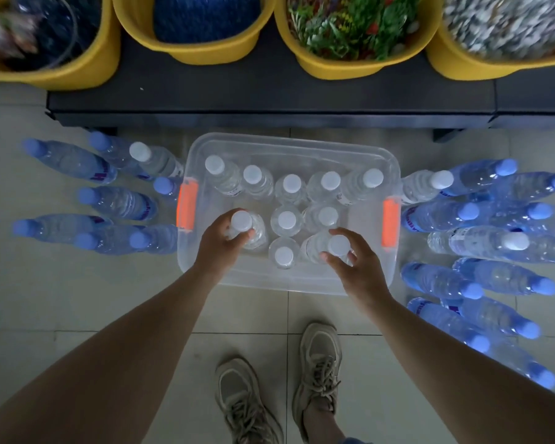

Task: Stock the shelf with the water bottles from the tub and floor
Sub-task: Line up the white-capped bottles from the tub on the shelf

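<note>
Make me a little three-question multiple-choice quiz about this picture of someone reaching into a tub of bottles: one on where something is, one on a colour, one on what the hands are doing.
1. Where does the clear plastic tub stand?
A. on the dark shelf
B. on the tiled floor before the shelf
C. inside a yellow bin

2. What colour are the tub's two handles?
A. orange
B. green
C. black

3. What are the hands doing?
A. both hang idle
B. one lifts the tub
C. each grips a white-capped bottle

Answers:
1 B: the clear plastic tub rests on floor tiles below the dark shelf.
2 A: the handles are orange.
3 C: the left hand and the right hand each curl round a white-capped bottle in the tub.
</note>
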Demonstrator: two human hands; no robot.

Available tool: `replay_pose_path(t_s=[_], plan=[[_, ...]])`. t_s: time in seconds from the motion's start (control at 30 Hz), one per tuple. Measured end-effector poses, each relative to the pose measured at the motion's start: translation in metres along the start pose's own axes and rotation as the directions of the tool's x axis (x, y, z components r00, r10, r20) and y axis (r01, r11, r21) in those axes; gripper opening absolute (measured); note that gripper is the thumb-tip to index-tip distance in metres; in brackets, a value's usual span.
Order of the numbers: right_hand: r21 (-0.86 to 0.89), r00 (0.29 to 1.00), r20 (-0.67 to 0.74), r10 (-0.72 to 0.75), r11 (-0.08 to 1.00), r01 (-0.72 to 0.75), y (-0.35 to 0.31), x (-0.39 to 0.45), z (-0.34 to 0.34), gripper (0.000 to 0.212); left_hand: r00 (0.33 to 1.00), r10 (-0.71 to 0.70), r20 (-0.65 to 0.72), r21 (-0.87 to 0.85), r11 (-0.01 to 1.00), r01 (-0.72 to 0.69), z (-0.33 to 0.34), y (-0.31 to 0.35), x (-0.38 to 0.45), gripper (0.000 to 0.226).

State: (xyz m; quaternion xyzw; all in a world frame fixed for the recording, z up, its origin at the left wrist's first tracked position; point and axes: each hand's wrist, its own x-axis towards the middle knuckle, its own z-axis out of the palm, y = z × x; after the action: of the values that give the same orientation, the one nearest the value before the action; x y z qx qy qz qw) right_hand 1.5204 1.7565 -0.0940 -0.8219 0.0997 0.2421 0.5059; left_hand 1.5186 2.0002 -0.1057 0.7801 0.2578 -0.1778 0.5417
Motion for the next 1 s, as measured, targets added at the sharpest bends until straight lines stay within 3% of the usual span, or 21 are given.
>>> replay_pose_path(t_s=[0.17, 0.4, 0.5, 0.73, 0.87, 1.0], plan=[[0.027, 0.999, -0.011, -0.04, 0.999, 0.04, -0.044, -0.024, -0.028, 0.037, 0.997, 0.074, -0.007, 0.017, 0.997, -0.074, -0.024, 0.046, -0.034, 0.04], [0.025, 0.986, -0.079, -0.149, 0.988, 0.152, -0.159, -0.073, -0.085, 0.035, 0.986, 0.167, -0.023, -0.037, 0.985, -0.167, -0.067, 0.165, -0.101, 0.054], [0.016, 0.973, -0.117, -0.2, 0.979, 0.203, -0.216, -0.097, -0.111, 0.032, 0.975, 0.219, -0.034, -0.07, 0.973, -0.221, -0.088, 0.221, -0.13, 0.038], [0.018, 0.924, -0.159, -0.347, 0.935, 0.354, -0.365, -0.155, -0.182, 0.021, 0.909, 0.417, 0.002, -0.071, 0.907, -0.416, -0.147, 0.369, -0.204, 0.021], [-0.014, 0.87, -0.206, -0.448, 0.89, 0.455, -0.453, -0.2, -0.224, 0.022, 0.848, 0.523, 0.083, -0.066, 0.852, -0.519, -0.176, 0.454, -0.246, 0.023], [-0.028, 0.799, -0.28, -0.531, 0.837, 0.547, -0.538, -0.25, -0.266, 0.015, 0.783, 0.62, 0.05, -0.051, 0.784, -0.618, -0.204, 0.542, -0.3, 0.019]])
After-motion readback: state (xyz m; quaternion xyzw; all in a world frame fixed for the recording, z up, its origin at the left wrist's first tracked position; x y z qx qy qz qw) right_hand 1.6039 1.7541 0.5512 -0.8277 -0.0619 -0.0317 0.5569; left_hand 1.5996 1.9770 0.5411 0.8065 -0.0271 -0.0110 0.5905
